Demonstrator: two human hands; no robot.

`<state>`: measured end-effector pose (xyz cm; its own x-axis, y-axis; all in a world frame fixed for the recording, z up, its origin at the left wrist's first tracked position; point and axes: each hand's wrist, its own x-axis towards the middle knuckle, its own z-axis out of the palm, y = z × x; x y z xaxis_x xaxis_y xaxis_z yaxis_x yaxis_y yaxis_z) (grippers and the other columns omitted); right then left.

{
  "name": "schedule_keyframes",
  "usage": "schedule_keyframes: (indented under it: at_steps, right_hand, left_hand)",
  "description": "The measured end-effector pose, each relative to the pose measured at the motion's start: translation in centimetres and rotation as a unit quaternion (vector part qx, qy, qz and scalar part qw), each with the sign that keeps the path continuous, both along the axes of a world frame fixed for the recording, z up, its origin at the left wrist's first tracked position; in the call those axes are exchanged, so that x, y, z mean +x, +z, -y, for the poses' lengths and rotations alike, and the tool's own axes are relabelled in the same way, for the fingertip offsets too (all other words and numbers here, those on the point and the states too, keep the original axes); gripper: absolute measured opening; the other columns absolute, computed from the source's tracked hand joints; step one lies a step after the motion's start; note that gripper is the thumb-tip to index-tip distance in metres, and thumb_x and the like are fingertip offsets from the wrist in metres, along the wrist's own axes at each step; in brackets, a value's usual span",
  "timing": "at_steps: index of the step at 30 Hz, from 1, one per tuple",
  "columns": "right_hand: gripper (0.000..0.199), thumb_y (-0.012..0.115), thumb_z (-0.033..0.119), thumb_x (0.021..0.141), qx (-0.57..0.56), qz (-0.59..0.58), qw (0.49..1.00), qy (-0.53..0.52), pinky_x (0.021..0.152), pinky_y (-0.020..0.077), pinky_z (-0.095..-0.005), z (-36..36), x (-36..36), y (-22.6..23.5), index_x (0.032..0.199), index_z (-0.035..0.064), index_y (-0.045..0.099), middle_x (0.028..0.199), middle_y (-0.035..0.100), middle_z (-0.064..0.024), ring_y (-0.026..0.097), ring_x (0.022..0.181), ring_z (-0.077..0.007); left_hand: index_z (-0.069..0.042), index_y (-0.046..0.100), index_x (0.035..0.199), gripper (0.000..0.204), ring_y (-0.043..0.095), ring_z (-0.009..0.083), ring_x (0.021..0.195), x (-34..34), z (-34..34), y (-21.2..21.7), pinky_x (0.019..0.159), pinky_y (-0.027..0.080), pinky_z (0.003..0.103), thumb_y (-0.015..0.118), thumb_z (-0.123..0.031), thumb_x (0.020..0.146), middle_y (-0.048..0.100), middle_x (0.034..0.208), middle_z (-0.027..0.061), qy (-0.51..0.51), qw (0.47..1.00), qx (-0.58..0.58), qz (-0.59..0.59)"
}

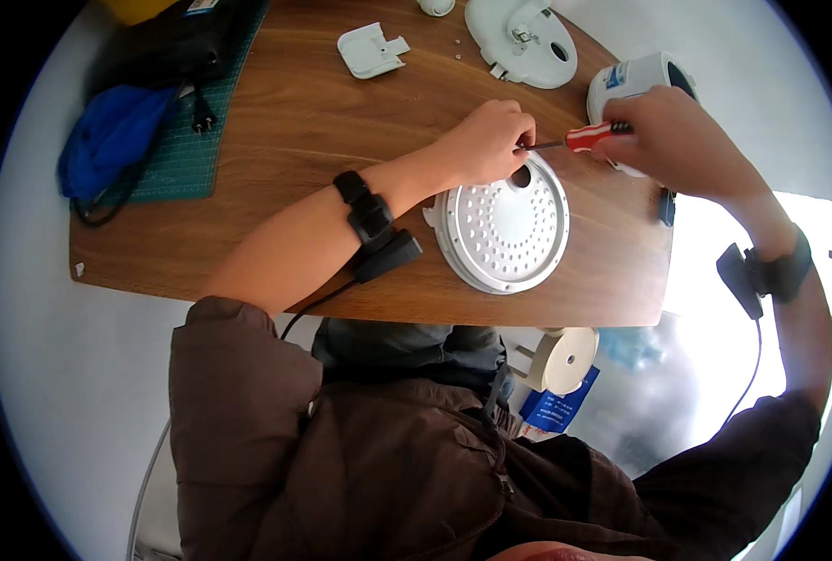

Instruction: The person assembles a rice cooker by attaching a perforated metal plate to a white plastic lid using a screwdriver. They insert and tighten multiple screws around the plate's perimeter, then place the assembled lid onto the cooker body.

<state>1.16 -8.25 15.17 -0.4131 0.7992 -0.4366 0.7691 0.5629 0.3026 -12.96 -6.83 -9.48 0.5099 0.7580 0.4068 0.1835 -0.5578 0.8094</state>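
Brown jacket sleeves (247, 393) fill the lower view, matte fabric, both wrists carrying black strap-on sensor bands with cables.

Left hand (486, 140): grip closed in a loose fist, fingertips pinching the thin metal shaft of the screwdriver at its tip, right over the upper rim of the round perforated grey metal plate (507, 224).

Right hand (682, 140): grip wrapped tight round the red-and-white striped plastic screwdriver handle (589, 136), shaft pointing left, roughly level.

Plate lies flat on the brown wood-grain table (322, 140), near the front edge, rows of small holes, one larger round hole at top just under the screwdriver tip. Plate sits directly below and between the two hands; left hand touches or nearly touches its rim, cannot tell which.

White cylindrical cooker body (636, 79) sits behind the right hand, partly hidden. White round plastic lid shell (523, 37) at far edge, small white plastic cover piece (371, 49) to its left. Green cutting mat (191, 140) far left, blue cloth (112, 136) and black plug (201, 117) on it.
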Motion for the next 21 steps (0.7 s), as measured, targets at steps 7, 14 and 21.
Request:
schedule_keyframes:
  at_steps: [7,14,21]
  right_hand:
    - [0.059,0.069,0.056,0.094,-0.055,-0.011,0.975,-0.214,0.064,0.0492,-0.0405,-0.7,0.6,-0.3,0.088,-0.002,0.077,0.072,0.069,-0.0177,0.065,0.065,-0.0292]
    - [0.056,0.068,0.055,0.094,0.075,-0.034,0.984,-0.158,0.069,0.0531,-0.0364,1.4,-2.6,3.7,0.097,-0.0006,0.075,0.083,0.072,-0.016,0.068,0.074,-0.0275]
    - [0.038,0.063,0.038,0.103,0.116,-0.437,0.837,-0.308,0.059,0.043,-0.0265,8.0,6.3,-1.5,0.113,0.0029,0.072,0.077,0.062,-0.0005,0.054,0.065,-0.0079]
  left_hand:
    - [-0.002,0.07,0.091,0.011,0.063,0.0352,0.098,0.3,-0.2,-0.3,0.088,0.052,0.044,0.074,-0.01,0.083,0.067,0.097,0.0159,0.009,1.0,0.015,0.004]
    - [-0.001,0.072,0.092,0.012,0.068,0.0321,0.09,-2.2,-1.4,0.3,0.079,0.055,0.041,0.072,-0.012,0.086,0.069,0.094,0.0159,0.011,0.997,-0.018,0.079]
    - [-0.002,0.07,0.104,0.016,0.061,0.0316,0.105,-4.9,-6.0,1.5,0.092,0.05,0.042,0.064,-0.002,0.089,0.063,0.107,0.0137,0.219,0.936,0.238,-0.137]
